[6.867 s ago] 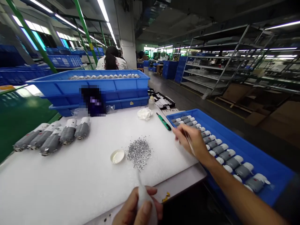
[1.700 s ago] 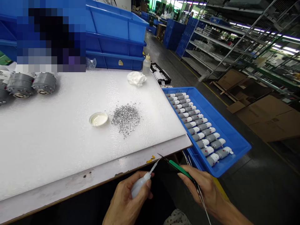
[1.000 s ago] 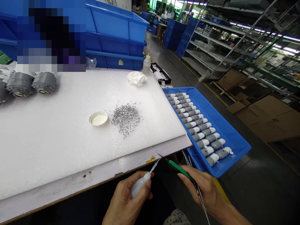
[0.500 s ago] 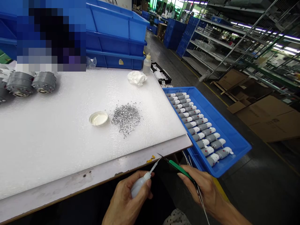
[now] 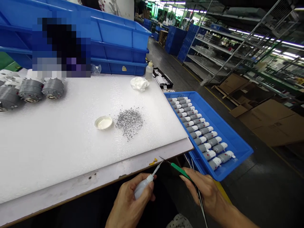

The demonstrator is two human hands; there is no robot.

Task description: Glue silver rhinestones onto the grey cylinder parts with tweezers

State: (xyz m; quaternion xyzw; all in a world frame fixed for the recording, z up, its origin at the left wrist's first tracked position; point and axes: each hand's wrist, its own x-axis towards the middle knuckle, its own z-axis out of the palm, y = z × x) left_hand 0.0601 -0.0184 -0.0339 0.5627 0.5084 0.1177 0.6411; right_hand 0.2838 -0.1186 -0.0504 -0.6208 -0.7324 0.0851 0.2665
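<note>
My left hand (image 5: 134,199) is closed around a small translucent squeeze bottle (image 5: 140,189), its thin nozzle pointing up and right. In my right hand (image 5: 205,190) is a green-handled scalpel (image 5: 180,170), its dark pointed tip close to the nozzle's end; whether they touch I cannot tell. Metal tweezers (image 5: 199,198) also run through the right hand, pointing downward behind. Both hands are just off the table's front edge. On the white foam sheet (image 5: 71,148) beyond lie a heap of small shiny metal parts (image 5: 129,122) and a shallow round lid (image 5: 103,122) holding pale liquid.
A blue tray (image 5: 239,152) of several grey-and-white cylindrical units stands at the right. Larger grey units (image 5: 30,90) sit at the far left, before stacked blue bins (image 5: 118,44). Crumpled white tissue (image 5: 139,84) and another bottle (image 5: 149,71) stand at the back corner.
The view has shifted slightly, so the table items appear a little lower and mostly further right. Both hands keep nearly the same pose, bottle and scalpel still held.
</note>
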